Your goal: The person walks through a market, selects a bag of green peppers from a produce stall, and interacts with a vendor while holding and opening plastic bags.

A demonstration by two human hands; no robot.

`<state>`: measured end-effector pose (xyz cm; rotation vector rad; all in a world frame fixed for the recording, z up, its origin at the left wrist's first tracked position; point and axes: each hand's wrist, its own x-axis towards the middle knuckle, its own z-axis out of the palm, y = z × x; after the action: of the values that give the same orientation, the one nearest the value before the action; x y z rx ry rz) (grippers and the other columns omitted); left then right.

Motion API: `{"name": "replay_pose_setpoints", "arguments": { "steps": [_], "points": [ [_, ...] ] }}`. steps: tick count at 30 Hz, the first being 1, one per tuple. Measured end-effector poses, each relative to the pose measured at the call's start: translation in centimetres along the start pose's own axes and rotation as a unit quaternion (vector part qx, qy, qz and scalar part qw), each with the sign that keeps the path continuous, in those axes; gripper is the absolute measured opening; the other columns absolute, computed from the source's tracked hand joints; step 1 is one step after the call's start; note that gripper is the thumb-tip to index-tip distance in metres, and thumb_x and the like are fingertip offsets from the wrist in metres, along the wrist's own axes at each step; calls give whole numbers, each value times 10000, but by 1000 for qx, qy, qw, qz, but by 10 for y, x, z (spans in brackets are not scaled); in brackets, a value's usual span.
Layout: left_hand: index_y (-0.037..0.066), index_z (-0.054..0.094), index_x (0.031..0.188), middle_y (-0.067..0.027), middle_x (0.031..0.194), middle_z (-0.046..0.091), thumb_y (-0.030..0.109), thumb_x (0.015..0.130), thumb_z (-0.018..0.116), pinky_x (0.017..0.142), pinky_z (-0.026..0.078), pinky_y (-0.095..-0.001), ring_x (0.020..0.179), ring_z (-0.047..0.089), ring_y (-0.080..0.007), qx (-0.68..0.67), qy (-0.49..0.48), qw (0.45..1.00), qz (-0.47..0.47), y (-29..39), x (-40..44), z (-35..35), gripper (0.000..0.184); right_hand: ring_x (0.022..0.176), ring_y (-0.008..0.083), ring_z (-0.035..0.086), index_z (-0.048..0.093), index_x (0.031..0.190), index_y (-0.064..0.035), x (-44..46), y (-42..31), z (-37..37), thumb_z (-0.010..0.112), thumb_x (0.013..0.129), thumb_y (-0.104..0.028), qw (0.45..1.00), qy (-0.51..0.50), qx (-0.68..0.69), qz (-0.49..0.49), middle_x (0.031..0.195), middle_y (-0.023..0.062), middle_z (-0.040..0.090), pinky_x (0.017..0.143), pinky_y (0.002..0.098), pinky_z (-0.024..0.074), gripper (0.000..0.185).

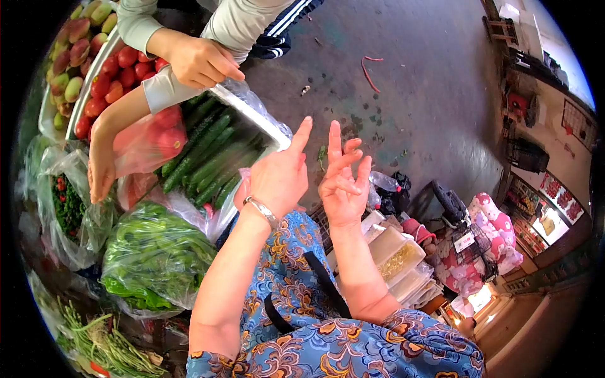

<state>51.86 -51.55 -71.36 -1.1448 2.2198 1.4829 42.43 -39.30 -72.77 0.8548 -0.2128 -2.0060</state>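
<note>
Raised in front of my patterned clothing, my left hand (276, 175) has its index finger stretched out and holds nothing; a silver bracelet (261, 212) circles the wrist. Beside it, apart from it, my right hand (345, 184) is lifted with the index finger straight and the other fingers partly bent and spread, also bare. Nearest to my left hand is the white rim of a crate (255, 120) holding long green cucumbers (205, 142). Below and left of it lies a clear plastic bag of green peppers (154, 255).
Another person's hand (205, 62) and second hand (101, 165) reach over the produce, beside a bag with red contents (154, 142). Tomatoes (120, 79), mangoes (79, 47) and green beans (104, 340) lie at left. A pink-covered scooter (488, 242) stands at right.
</note>
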Motion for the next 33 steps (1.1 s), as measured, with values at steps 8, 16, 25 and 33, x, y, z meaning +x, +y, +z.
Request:
{"name": "replay_pose_setpoints", "arguments": {
  "steps": [8,16,25,33],
  "points": [
    [217,410,1423,-227,704,625,137,860,525,637,494,-500,659,623,-402,-44,-54,997,-33,-44,-60,37,580,752,118,631,581,1141,-74,-8,-10,13,457,960,-468,998,-20,-48,28,1397,46,467,448,233,407,451],
    [196,462,1378,-247,797,651,202,875,494,693,505,-519,740,639,-423,-24,-140,982,-123,-69,-159,53,504,466,86,535,497,981,-78,-23,6,55,489,965,-412,986,-98,6,138,1002,36,530,396,223,276,334],
    [207,555,1287,-213,787,660,211,865,520,707,509,-504,756,645,-400,-12,-71,987,-145,-48,-226,37,423,409,85,450,443,872,-78,-47,54,124,470,963,-511,962,-102,-59,248,932,78,491,409,197,340,443],
    [191,561,1280,-192,776,656,163,841,571,674,508,-471,736,640,-387,-77,47,987,-131,-17,-262,2,440,415,74,445,449,863,-89,-75,99,161,406,963,-586,923,-100,-112,355,883,66,495,398,198,330,509]
  ]
}}
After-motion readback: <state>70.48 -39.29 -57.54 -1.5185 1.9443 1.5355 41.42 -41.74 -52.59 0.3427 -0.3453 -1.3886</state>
